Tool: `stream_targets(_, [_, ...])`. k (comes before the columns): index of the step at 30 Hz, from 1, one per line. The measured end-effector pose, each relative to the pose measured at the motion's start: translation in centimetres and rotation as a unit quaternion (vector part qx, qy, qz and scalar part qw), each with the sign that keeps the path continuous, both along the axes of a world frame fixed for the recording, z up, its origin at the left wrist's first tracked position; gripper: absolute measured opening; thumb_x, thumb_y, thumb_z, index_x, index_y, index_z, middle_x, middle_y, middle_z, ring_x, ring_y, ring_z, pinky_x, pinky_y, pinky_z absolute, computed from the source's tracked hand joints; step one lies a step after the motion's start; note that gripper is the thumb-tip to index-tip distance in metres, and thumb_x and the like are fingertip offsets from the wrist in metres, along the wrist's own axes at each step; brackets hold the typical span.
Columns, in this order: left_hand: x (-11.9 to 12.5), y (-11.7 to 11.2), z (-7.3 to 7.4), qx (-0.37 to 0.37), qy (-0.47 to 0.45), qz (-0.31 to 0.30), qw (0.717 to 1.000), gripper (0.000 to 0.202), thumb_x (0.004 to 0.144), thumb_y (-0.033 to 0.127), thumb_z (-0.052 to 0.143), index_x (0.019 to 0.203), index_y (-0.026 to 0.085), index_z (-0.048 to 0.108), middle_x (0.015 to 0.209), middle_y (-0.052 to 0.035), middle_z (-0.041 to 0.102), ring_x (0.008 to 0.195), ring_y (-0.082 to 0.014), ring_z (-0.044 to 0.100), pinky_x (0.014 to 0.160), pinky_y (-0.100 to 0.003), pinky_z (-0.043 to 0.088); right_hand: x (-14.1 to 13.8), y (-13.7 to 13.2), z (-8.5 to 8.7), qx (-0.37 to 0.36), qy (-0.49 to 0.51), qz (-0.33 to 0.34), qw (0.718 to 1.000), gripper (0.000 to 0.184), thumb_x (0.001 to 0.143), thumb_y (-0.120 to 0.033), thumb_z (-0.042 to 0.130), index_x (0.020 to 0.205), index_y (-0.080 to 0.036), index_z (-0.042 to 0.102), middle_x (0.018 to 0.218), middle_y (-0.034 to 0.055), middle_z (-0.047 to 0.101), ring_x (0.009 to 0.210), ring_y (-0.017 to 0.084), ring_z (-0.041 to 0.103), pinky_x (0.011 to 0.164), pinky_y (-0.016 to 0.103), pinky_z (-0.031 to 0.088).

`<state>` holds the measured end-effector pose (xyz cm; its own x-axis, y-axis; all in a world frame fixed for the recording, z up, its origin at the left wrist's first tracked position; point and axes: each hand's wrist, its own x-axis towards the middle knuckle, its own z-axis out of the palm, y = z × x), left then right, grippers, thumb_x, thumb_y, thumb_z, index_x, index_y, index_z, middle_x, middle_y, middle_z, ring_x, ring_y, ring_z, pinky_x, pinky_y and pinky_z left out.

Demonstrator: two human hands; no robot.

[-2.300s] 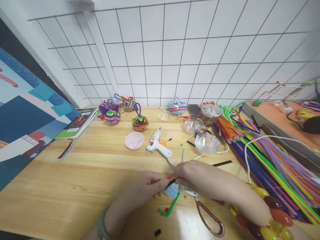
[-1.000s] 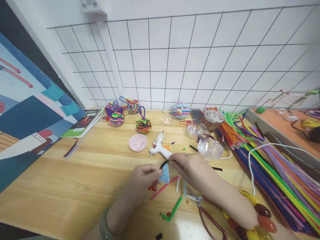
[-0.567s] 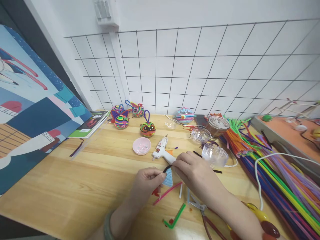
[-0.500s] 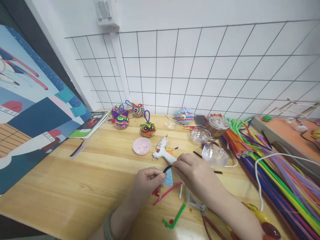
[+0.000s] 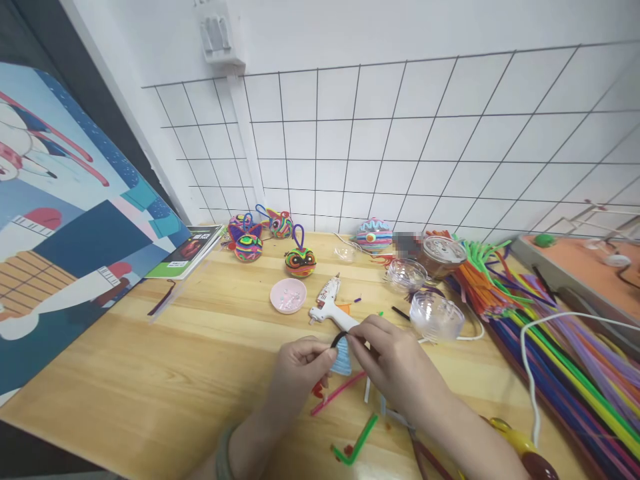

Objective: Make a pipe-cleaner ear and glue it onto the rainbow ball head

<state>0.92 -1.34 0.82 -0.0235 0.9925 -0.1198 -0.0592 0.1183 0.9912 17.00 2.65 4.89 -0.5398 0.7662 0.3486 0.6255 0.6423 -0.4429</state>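
Observation:
A short black pipe cleaner (image 5: 338,338) curves in an arc between my two hands. My left hand (image 5: 301,365) pinches one end between thumb and fingers. At the other end, my right hand (image 5: 389,348) closes its fingertips on it. Just beneath the arc is a light blue ribbed piece (image 5: 342,360); whether a hand touches it I cannot tell. Something red (image 5: 318,390) shows under my left fingers, partly hidden. A white glue gun (image 5: 327,307) lies just beyond my hands, its handle partly covered by my right hand. Nearer me are a pink pipe cleaner (image 5: 336,395) and a bent green pipe cleaner (image 5: 356,441).
Brown-handled scissors or pliers (image 5: 429,461) lie partly under my right forearm. Beyond stand a pink dish (image 5: 289,296), clear plastic cups (image 5: 437,317) and colourful wrapped balls (image 5: 301,261). Bundled pipe cleaners (image 5: 565,367) and a white cord (image 5: 531,380) occupy the right side.
The black pipe cleaner looks slightly more arched between my fingers. Both hands keep their grip. The whole view has shifted slightly, so everything appears a little further right and lower.

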Motion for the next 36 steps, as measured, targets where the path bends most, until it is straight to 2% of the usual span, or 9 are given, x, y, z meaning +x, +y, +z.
stream_targets(9, [0.2, -0.1, 0.0, 0.02, -0.006, 0.004, 1.0, 0.025, 0.073, 0.034, 0.061, 0.061, 0.012, 0.064, 0.053, 0.0014, 0.048, 0.043, -0.0073, 0.045, 0.039, -0.018, 0.038, -0.4, -0.3, -0.1, -0.029, 0.075, -0.013, 0.997, 0.016, 0.084, -0.012, 0.048, 0.076, -0.015, 0.062, 0.067, 0.0036, 0.058, 0.061, 0.015, 0.056, 0.057, 0.026, 0.042])
stream_targets(15, [0.6, -0.3, -0.1, 0.04, 0.003, 0.025, 0.999, 0.027, 0.075, 0.032, 0.06, 0.057, 0.012, 0.062, 0.056, 0.0009, 0.047, 0.048, -0.0081, 0.046, 0.043, -0.019, 0.038, -0.9, -0.2, -0.2, -0.056, 0.114, -0.037, 0.991, 0.018, 0.083, -0.016, 0.049, 0.069, -0.016, 0.06, 0.062, 0.0028, 0.057, 0.056, 0.015, 0.054, 0.053, 0.025, 0.04])
stream_targets(21, [0.6, -0.3, 0.0, 0.036, 0.005, 0.041, 0.999, 0.025, 0.075, 0.031, 0.06, 0.057, 0.013, 0.062, 0.055, 0.0015, 0.048, 0.048, -0.0081, 0.045, 0.046, -0.019, 0.037, -0.9, -0.1, -0.4, -0.136, 0.141, -0.025, 0.98, 0.024, 0.087, -0.022, 0.045, 0.071, -0.017, 0.061, 0.061, 0.0023, 0.056, 0.051, 0.014, 0.054, 0.048, 0.024, 0.041])
stream_targets(26, [0.6, -0.2, 0.0, 0.028, 0.004, 0.034, 0.999, 0.025, 0.075, 0.031, 0.059, 0.058, 0.014, 0.063, 0.055, 0.0015, 0.049, 0.049, -0.0088, 0.047, 0.047, -0.02, 0.037, -1.0, -0.1, -0.1, -0.161, 0.149, -0.022, 0.975, 0.026, 0.087, -0.024, 0.045, 0.069, -0.017, 0.062, 0.059, 0.0022, 0.056, 0.054, 0.015, 0.055, 0.052, 0.025, 0.044])
stream_targets(32, [0.5, -0.3, 0.0, 0.036, -0.008, 0.03, 0.999, 0.023, 0.075, 0.031, 0.059, 0.061, 0.013, 0.064, 0.058, 0.0009, 0.05, 0.051, -0.0094, 0.048, 0.05, -0.021, 0.039, -1.1, -0.1, -0.2, -0.254, 0.195, -0.009, 0.947, 0.025, 0.087, -0.027, 0.043, 0.073, -0.016, 0.061, 0.059, 0.0023, 0.059, 0.053, 0.015, 0.058, 0.052, 0.025, 0.048])
stream_targets(36, [0.5, -0.3, 0.1, 0.035, -0.001, 0.033, 0.999, 0.024, 0.075, 0.032, 0.059, 0.059, 0.013, 0.064, 0.058, 0.0009, 0.05, 0.05, -0.0094, 0.047, 0.048, -0.021, 0.038, -1.0, -0.1, -0.3, -0.279, 0.214, -0.005, 0.936, 0.026, 0.087, -0.028, 0.044, 0.069, -0.016, 0.059, 0.059, 0.0017, 0.059, 0.053, 0.015, 0.059, 0.052, 0.025, 0.049])
